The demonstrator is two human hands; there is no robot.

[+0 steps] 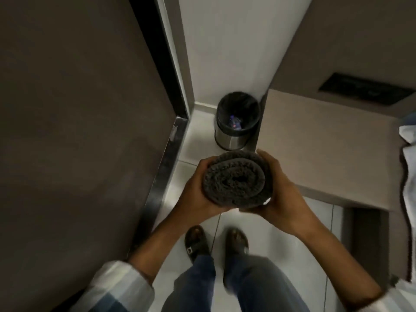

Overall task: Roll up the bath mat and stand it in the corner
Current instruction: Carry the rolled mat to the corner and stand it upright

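Observation:
A dark grey bath mat [236, 180], rolled into a tight spiral, is held upright in the air with its end facing me. My left hand [195, 190] clasps its left side and my right hand [279, 192] clasps its right side. The roll hangs above the white tiled floor [198, 140], just in front of the corner where the white wall [225, 52] meets the floor. The lower length of the roll is hidden behind its top end.
A steel bin [236, 122] with a black liner stands in the corner. A brown door [78, 131] with a metal kick strip is at left. A beige counter [326, 149] juts in at right, with towels [408, 154] at the far right edge. My sandalled feet [216, 242] stand below.

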